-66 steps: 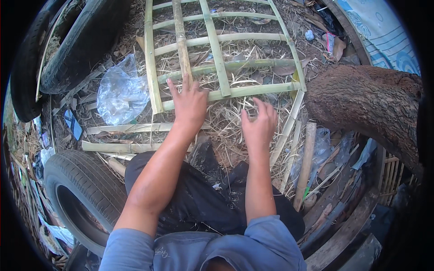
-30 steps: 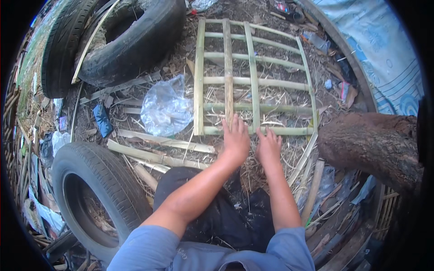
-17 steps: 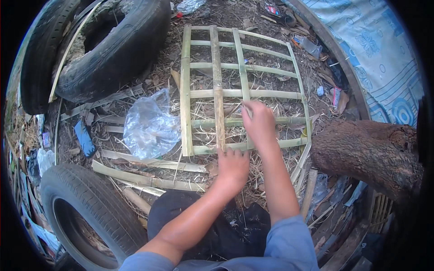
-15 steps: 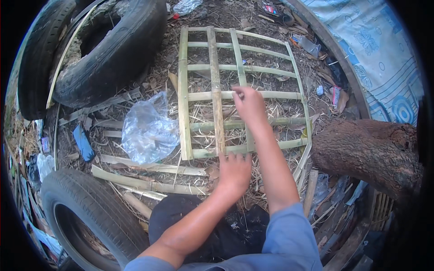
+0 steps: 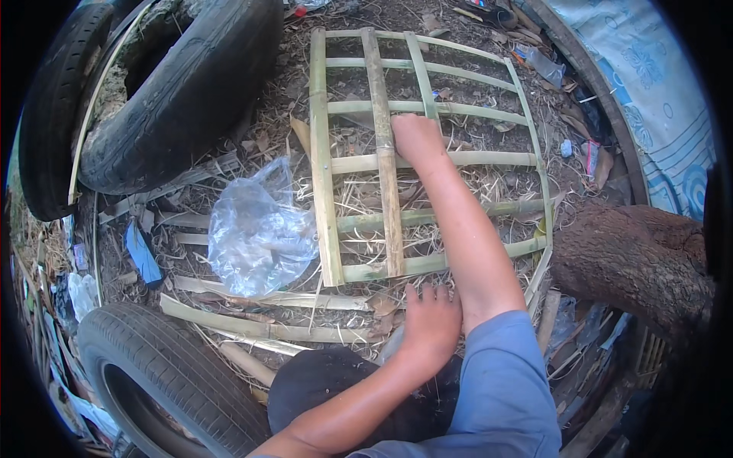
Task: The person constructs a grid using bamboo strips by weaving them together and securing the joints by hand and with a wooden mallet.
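A lattice of split bamboo strips (image 5: 327, 164) lies on the littered ground ahead of me, its lengthwise strips crossing several thinner crosswise ones. My right hand (image 5: 418, 142) is closed in a fist over the middle of the lattice, beside the brown lengthwise strip (image 5: 379, 114) and over the greener one (image 5: 419, 69) to its right. Whatever the fist may hold is hidden beneath it. Just short of the near crosswise strip (image 5: 408, 266), my left hand (image 5: 432, 324) has its fingers stretched forward and apart, gripping nothing.
A clear plastic bag (image 5: 259, 233) lies left of the lattice, near loose bamboo pieces (image 5: 263, 324). Tyres stand at the far left (image 5: 206, 99) and near left (image 5: 164, 366). A thick tree trunk (image 5: 622, 256) juts in from the right, below a blue patterned sheet (image 5: 618, 69).
My left hand has drawn back from the lattice's near edge, toward me and rightward. My right hand has moved slightly farther away and closed into a fist. The whole view has shifted a little.
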`<act>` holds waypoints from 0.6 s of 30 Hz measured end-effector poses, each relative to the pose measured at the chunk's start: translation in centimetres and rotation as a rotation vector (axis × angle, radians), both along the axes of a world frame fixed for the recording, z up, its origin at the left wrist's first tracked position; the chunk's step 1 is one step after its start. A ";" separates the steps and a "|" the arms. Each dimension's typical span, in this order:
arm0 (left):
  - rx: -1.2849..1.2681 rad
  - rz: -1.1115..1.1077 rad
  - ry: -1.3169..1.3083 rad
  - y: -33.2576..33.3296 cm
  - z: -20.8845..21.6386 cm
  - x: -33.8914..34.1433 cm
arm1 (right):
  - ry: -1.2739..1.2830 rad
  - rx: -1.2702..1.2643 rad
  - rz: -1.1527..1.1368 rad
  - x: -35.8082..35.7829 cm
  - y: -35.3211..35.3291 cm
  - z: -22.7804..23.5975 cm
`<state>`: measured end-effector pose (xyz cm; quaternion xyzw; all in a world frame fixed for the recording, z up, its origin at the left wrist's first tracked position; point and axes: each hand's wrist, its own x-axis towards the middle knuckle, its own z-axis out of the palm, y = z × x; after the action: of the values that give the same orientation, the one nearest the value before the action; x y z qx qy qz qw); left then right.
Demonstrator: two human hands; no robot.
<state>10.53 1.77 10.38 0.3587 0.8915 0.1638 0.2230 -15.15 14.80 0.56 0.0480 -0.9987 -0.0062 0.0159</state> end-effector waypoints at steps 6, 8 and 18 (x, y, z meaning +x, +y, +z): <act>0.036 0.019 -0.057 0.0 0.5 -0.6 | 0.005 0.048 0.075 -0.4 0.2 1.8; 0.052 0.025 -0.066 0.1 0.5 -0.4 | -0.055 0.024 0.079 -0.3 0.8 2.7; 0.067 -0.033 -0.111 0.0 0.7 -0.3 | -0.006 -0.459 -0.208 1.2 3.3 5.1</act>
<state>10.26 1.75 11.04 0.3712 0.8656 0.2095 0.2628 -13.94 18.09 5.69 -0.0599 -0.9735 0.2193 0.0225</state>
